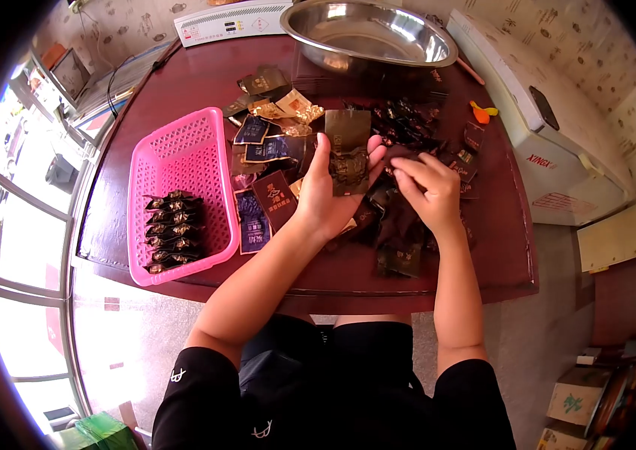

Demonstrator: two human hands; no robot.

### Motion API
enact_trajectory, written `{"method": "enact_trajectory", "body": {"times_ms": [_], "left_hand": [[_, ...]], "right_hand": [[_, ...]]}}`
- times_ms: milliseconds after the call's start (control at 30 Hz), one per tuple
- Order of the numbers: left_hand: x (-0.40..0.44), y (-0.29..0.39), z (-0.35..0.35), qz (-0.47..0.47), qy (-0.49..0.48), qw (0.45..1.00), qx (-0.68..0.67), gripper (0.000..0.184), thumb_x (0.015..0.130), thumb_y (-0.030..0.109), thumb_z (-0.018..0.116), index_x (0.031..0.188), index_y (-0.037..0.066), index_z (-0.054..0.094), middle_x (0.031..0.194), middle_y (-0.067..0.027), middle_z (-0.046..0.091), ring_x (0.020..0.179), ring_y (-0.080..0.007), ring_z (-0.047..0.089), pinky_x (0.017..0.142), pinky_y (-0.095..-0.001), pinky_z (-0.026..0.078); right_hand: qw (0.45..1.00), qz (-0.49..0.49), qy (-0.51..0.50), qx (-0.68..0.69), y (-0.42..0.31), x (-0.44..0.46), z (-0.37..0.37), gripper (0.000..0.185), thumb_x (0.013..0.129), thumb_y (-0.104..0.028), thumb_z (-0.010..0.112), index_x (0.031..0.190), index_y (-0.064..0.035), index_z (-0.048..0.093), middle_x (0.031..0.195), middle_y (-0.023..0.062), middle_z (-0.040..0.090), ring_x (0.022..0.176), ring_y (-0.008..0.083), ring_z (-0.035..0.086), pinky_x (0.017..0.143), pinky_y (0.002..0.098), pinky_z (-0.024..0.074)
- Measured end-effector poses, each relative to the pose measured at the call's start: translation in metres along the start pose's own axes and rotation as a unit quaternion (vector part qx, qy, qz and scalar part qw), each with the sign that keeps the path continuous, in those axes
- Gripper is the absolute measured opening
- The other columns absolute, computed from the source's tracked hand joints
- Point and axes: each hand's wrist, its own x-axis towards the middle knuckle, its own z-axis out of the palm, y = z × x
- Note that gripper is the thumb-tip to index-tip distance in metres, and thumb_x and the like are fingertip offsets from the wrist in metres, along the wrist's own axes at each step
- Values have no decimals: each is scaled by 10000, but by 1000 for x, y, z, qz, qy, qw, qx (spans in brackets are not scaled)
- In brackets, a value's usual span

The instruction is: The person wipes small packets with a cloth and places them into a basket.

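My left hand (318, 193) is palm up above the table, thumb and fingers around a dark olive-brown foil packet (348, 132) with a crinkled lower part. Just to its right, my right hand (435, 184) has thumb and index finger pinched by a small dark brown packet (397, 153), which seems to be between them. Under and beyond both hands lies a loose heap of dark packets (400, 120). On the left side of the heap are gold packets (288, 109), navy packets (254, 219) and a maroon packet (275, 196).
A pink plastic basket (229, 202) at the left holds a row of dark packets (173, 236). At the back stand a steel basin (366, 60) and a white appliance (235, 24). A white freezer (558, 135) borders the table (325, 301) at right, near an orange-yellow object (483, 112).
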Motion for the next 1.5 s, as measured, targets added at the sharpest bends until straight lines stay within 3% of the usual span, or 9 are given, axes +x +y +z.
{"method": "enact_trajectory", "body": {"times_ms": [167,200,367,533,733,933,1100,1233,1500], "left_hand": [[-7,-10,0,-45,-11,997,63,618,1042,536,323,1329,23,517,1272,-105,602,1173,-213,572,1033,-353,436],[-9,-13,0,-8,13,991,132,635,1015,590,343,1255,44,562,1243,-92,609,1147,-239,585,984,-409,469],[-2,-20,-7,42,6,946,322,575,1063,489,297,1204,15,591,1097,-88,662,1017,-146,628,898,-295,496],[7,-24,-26,4,2,922,388,600,1068,492,301,1148,6,644,697,96,469,643,0,396,556,-203,316],[-9,-18,9,-43,-20,955,293,610,1063,501,291,1238,5,599,1078,-52,649,909,-86,592,792,-245,499],[-2,-21,-18,-13,-18,953,303,704,1033,579,292,1474,32,315,1353,-118,512,1244,-213,517,1033,-349,433],[1,-26,-24,-63,-88,938,330,618,1046,544,287,1321,43,520,1175,-75,637,1040,-158,623,862,-341,543],[-7,-20,-2,-65,-29,974,214,570,1046,518,334,1290,51,552,1152,-74,653,999,-175,638,830,-379,559],[9,-16,-22,25,-25,977,210,472,1062,418,374,1257,31,559,1162,-91,648,1039,-190,635,914,-356,515]], "right_hand": [[997,-50,-4,59,-23,-5,22,225,764,-58,777,972,-141,753,1097,88,517,930,242,528,806,348,476],[998,-55,-7,44,-23,-7,29,242,744,-58,784,968,-146,755,1042,79,514,901,248,525,784,356,472],[997,-12,52,-47,-17,-8,30,272,708,-47,803,949,-169,769,924,41,507,876,239,516,719,353,451],[992,-10,75,-98,-18,-7,23,229,749,-79,786,965,-148,756,919,49,512,852,236,522,704,347,455],[983,80,160,-45,-1,-7,14,136,930,-134,651,1012,-38,701,959,74,537,846,212,545,702,317,457],[993,-92,44,-52,-23,-5,25,194,785,-131,774,973,-105,736,895,45,545,802,229,538,692,347,445],[979,46,128,-149,-5,-6,18,160,872,-170,710,1000,-76,729,911,68,557,839,259,533,732,376,442],[971,125,198,-37,5,-6,12,175,962,-146,608,1039,-8,683,937,82,560,873,231,554,781,342,452],[995,-75,15,-57,-23,-2,21,193,754,-109,784,939,-116,732,871,51,556,808,247,561,680,369,473]]}}
